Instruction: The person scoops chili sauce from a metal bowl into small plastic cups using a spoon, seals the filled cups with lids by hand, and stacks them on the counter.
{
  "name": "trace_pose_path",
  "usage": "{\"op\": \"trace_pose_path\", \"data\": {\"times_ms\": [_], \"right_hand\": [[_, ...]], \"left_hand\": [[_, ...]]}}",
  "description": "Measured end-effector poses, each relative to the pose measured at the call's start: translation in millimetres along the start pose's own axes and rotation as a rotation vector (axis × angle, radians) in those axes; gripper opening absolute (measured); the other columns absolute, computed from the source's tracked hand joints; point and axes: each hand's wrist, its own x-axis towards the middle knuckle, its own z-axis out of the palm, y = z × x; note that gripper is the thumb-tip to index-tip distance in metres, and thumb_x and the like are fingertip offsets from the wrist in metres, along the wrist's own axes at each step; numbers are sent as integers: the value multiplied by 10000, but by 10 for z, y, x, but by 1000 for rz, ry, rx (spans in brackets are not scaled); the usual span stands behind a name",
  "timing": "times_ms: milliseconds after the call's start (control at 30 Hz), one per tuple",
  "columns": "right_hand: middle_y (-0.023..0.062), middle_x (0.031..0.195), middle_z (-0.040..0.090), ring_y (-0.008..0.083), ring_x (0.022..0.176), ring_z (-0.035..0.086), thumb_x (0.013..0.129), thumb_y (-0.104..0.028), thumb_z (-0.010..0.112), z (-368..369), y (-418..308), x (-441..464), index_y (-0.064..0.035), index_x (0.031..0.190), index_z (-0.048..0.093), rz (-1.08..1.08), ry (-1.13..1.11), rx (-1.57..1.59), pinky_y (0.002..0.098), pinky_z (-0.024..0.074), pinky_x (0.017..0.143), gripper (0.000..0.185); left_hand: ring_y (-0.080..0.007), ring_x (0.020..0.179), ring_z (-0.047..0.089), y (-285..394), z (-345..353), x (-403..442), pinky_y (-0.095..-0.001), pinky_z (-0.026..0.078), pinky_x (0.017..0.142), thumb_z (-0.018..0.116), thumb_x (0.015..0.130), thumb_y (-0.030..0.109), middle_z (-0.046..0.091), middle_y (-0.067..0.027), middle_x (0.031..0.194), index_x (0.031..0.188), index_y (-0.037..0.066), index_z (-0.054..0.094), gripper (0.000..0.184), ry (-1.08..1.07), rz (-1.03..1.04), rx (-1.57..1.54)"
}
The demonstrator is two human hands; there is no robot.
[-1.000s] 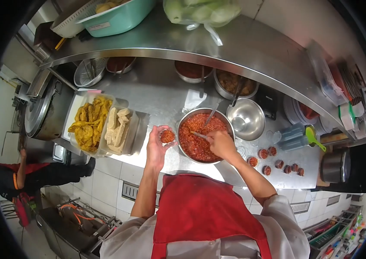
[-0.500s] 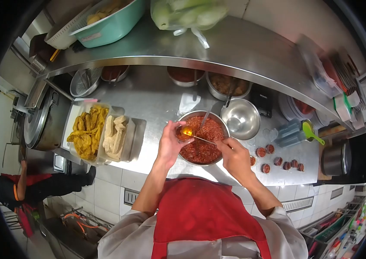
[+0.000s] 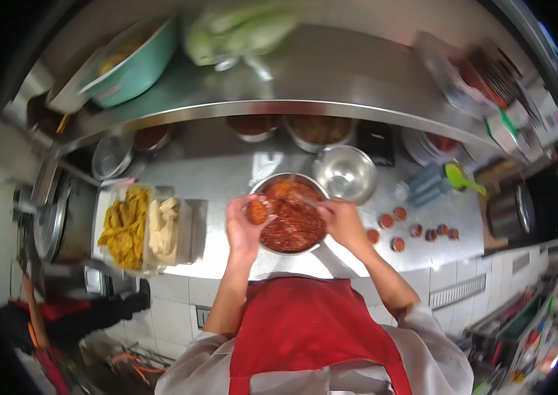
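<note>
A steel bowl (image 3: 267,245) of chunky red sauce (image 3: 295,227) stands on the counter in front of me. My left hand (image 3: 243,230) is closed around a small clear cup (image 3: 257,212) with red sauce in it, at the bowl's left edge. My right hand (image 3: 346,227) grips the handle of a spoon (image 3: 306,200) over the bowl's right side. The spoon's far end is blurred over the sauce. Several small sauce-filled cups (image 3: 386,221) stand on the counter to the right of my right hand.
An empty steel bowl (image 3: 345,172) sits behind the sauce bowl. Plastic tubs of yellow food (image 3: 124,230) and pale pieces (image 3: 163,227) are on the left. Stacked clear cups (image 3: 427,183) lie right, beside a green handled item (image 3: 467,179). A steel shelf (image 3: 332,76) overhangs the back.
The spoon has moved from the small cup to over the sauce bowl. My right hand has drawn slightly away from the left hand. The whole view has shifted and blurred.
</note>
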Motion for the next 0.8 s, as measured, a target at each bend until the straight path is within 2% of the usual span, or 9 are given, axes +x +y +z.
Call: {"op": "trace_pose_path", "data": {"times_ms": [67,133,200,267,300,433,567,667,800], "right_hand": [[203,980,723,416,893,692,926,-88,684,86,-13,-4,75,1073,708,30,-110,-171,501,544,827,221],[240,1178,665,437,1123,625,903,-205,752,-72,-276,-56,73,1277,625,30,-66,-96,509,476,1011,483],[249,1356,562,413,1308,526,862,-337,821,-359,-440,-284,28,1474,472,21,-145,222,490,419,1116,793],[250,1426,489,416,1340,492,838,-400,843,-546,-516,-653,-4,1564,350,4,-186,240,477,419,1123,963],[223,1375,530,397,1306,520,823,-365,860,-567,-530,-830,-14,1524,403,69,-130,179,460,436,1104,907],[200,1298,550,376,1203,578,825,-231,842,-750,-261,-1306,-13,1369,517,314,81,266,417,507,998,669],[170,1296,544,357,1215,564,798,-224,872,-1111,198,-1726,-19,1382,540,402,208,205,421,488,1018,702],[160,1307,537,353,1236,547,795,-210,877,-1317,737,-1987,-28,1384,553,405,81,285,423,473,1041,696],[144,1287,567,312,1171,582,760,-145,907,-1227,1415,-2120,-114,1541,430,242,-160,321,392,491,999,916]], "left_hand": [[-302,1124,660,33,5,-119,-558,540,967,383,1086,518,621,-120,1179,1157,84,596,489,-78,-33,86],[-306,1090,680,68,126,-260,-526,562,930,398,1082,520,640,-118,1160,1159,79,595,490,-236,-198,112],[-295,1103,671,-44,340,-435,-493,575,903,380,1100,479,638,-120,1176,1174,73,589,463,-326,-285,182],[-287,1124,659,-276,584,-588,-480,579,892,370,1113,442,635,-116,1178,1184,70,587,436,-395,-357,240],[-278,1244,575,-420,714,-652,-512,542,972,381,1105,458,570,-116,1303,1271,74,554,453,-422,-392,315],[-241,1309,526,-1133,1131,-793,-433,498,1052,365,1130,444,523,-102,1370,1384,140,475,412,-455,-529,294],[-252,1298,529,-1687,1530,-857,-432,477,1063,343,1133,464,497,-104,1422,1376,158,476,413,-621,-572,317],[-234,1271,535,-2085,1563,-840,-450,464,1070,336,1126,499,495,-82,1433,1379,155,478,451,-512,-543,423],[-187,1060,629,-2633,1120,-794,-354,558,880,569,1070,319,629,-46,1184,1129,92,609,238,-397,-358,595]]}}
